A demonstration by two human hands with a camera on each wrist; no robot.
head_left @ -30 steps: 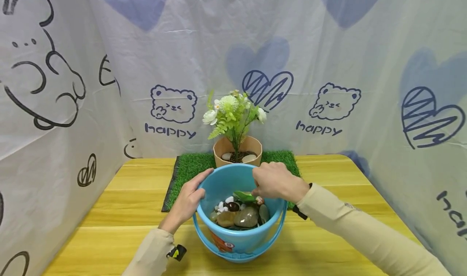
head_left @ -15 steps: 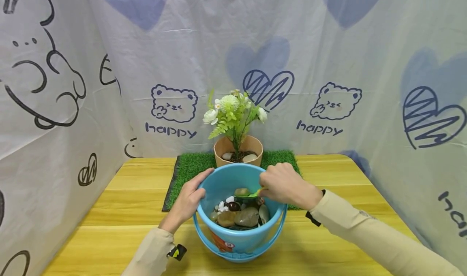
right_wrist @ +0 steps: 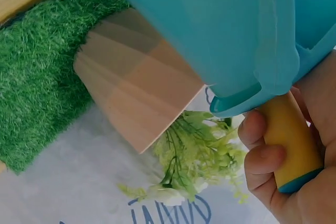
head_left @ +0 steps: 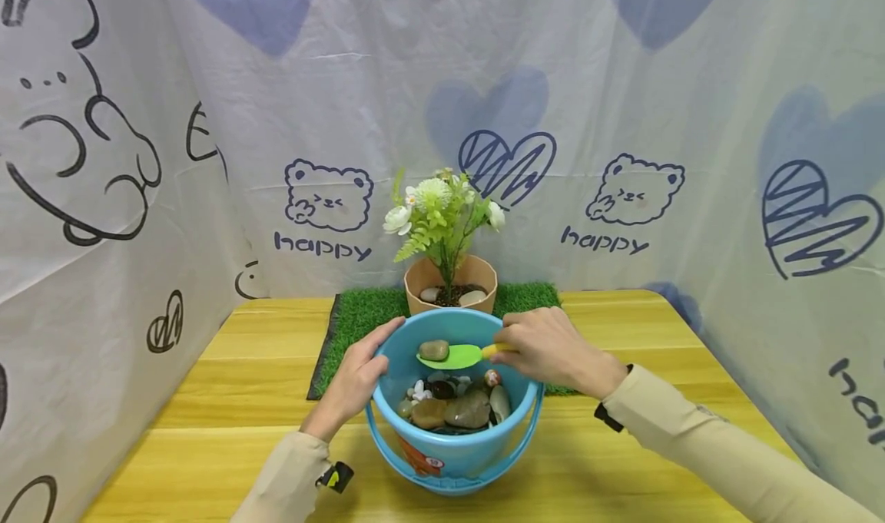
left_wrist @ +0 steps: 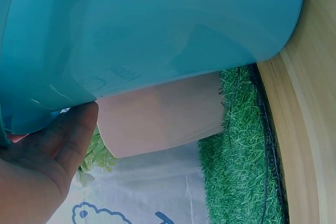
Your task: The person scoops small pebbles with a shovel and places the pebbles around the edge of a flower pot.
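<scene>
In the head view a light blue bucket (head_left: 452, 452) holds several wet stones, brown, dark and white. My right hand (head_left: 549, 352) grips the yellow handle (right_wrist: 293, 142) of a small trowel, seen close in the right wrist view. Its green blade (head_left: 458, 356) lies level inside the bucket, above the pile, and bears one grey-brown stone (head_left: 434, 349) near the tip. My left hand (head_left: 356, 377) holds the bucket's left rim, thumb at the edge; in the left wrist view the fingers (left_wrist: 79, 132) lie along the outer wall.
Just behind the bucket, a peach flowerpot (head_left: 415, 291) with white flowers (head_left: 434, 194) and pale stones stands on a green turf mat (head_left: 362, 316). The wooden table (head_left: 615, 461) lies beneath. Printed curtains (head_left: 332, 108) enclose the back and sides. The bucket's handle hangs down in front.
My right hand has moved right, drawing the trowel up out of the pile. The blade now carries the grey-brown stone higher and farther left in the bucket. My left hand has stayed put.
</scene>
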